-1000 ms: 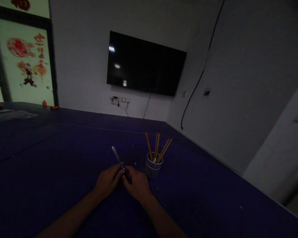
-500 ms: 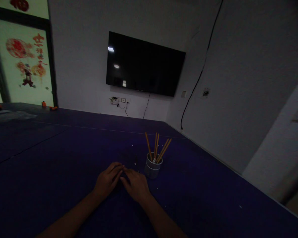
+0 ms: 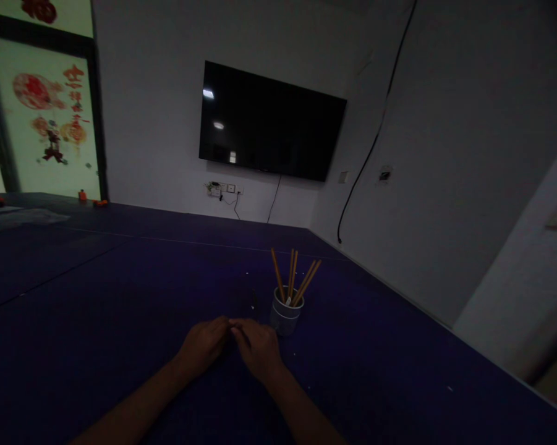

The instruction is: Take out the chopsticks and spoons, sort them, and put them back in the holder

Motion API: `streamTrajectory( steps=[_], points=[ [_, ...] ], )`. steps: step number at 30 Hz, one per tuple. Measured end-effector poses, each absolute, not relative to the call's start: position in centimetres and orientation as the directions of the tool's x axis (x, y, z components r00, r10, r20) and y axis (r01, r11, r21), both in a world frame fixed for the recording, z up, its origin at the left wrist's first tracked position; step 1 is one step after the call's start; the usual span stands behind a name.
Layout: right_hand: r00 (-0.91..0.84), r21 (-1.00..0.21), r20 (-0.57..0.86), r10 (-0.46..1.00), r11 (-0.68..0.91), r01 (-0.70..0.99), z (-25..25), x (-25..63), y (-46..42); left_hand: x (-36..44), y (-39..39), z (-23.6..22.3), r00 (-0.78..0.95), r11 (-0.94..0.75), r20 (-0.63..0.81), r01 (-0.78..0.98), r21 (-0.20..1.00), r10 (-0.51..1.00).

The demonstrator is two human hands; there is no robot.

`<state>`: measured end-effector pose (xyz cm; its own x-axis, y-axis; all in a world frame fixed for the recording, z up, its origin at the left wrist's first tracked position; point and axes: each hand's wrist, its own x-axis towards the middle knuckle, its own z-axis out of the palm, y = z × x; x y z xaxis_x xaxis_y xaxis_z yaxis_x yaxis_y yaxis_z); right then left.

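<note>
My left hand (image 3: 204, 342) and my right hand (image 3: 258, 347) meet low in the middle of the view, just above or on the dark purple surface (image 3: 167, 296). The fingers of both are curled in, and their tips come together near the same spot. Whatever they may hold there is hidden in the dim light. Close beyond my right hand stands a grey cup (image 3: 285, 316) with several thin wooden sticks (image 3: 293, 275) leaning out of its top. A small dark slim object (image 3: 254, 300) with a pale tip lies left of the cup.
A large television (image 3: 271, 120) hangs on the far wall, with sockets and cables (image 3: 222, 188) below. A black cable (image 3: 366, 161) runs down the right wall. Small orange objects (image 3: 100, 203) and a clear plastic sheet (image 3: 25, 217) lie far left, near a decorated glass door (image 3: 55, 123).
My hands have drawn slightly down, and their fingers have curled in from a looser, more stretched pose. The cup and sticks have stayed put.
</note>
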<state>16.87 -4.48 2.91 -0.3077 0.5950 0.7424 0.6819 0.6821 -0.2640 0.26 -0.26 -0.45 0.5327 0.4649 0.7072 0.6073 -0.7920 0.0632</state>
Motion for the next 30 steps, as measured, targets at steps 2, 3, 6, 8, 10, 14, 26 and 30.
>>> streamTrajectory(
  steps=[2, 3, 6, 8, 10, 14, 26, 30],
  points=[
    [-0.280, -0.250, 0.777, 0.564, 0.684, 0.686, 2.7, 16.9, -4.5, 0.3, -0.6, -0.1, 0.530, -0.787, 0.683, 0.607, 0.108, 0.503],
    [-0.249, -0.239, 0.807, 0.535, 0.682, 0.692, 2.5, 17.1, -4.5, 0.3, -0.7, 0.0, 0.522, -0.783, 0.678, 0.608, 0.130, 0.518],
    [-0.144, -0.173, 0.918, 0.368, 0.701, 0.692, 2.1, 18.0, -4.5, 0.4, -0.9, 0.4, 0.488, -0.766, 0.673, 0.616, 0.185, 0.555],
    [-0.063, -0.145, 0.964, 0.259, 0.708, 0.691, 2.1, 18.9, -4.3, 0.3, -0.9, 0.5, 0.470, -0.749, 0.666, 0.631, 0.205, 0.579],
    [0.081, -0.216, 0.969, 0.232, 0.648, 0.730, 2.6, 20.0, -4.1, 0.3, -0.8, 0.5, 0.460, -0.735, 0.660, 0.643, 0.214, 0.594],
    [0.438, -0.532, 0.846, 0.305, 0.407, 0.743, 4.3, 22.0, -3.7, 0.3, -0.9, 0.4, 0.458, -0.737, 0.656, 0.636, 0.230, 0.600],
    [0.653, -0.842, 0.532, 0.539, 0.257, 0.474, 4.7, 24.8, -1.4, 0.3, -0.8, 0.3, 0.479, -0.759, 0.654, 0.609, 0.232, 0.585],
    [0.670, -0.850, 0.501, 0.548, 0.165, 0.501, 4.1, 25.2, -1.1, 0.4, -1.0, 0.4, 0.483, -0.752, 0.639, 0.612, 0.243, 0.599]
  ],
)
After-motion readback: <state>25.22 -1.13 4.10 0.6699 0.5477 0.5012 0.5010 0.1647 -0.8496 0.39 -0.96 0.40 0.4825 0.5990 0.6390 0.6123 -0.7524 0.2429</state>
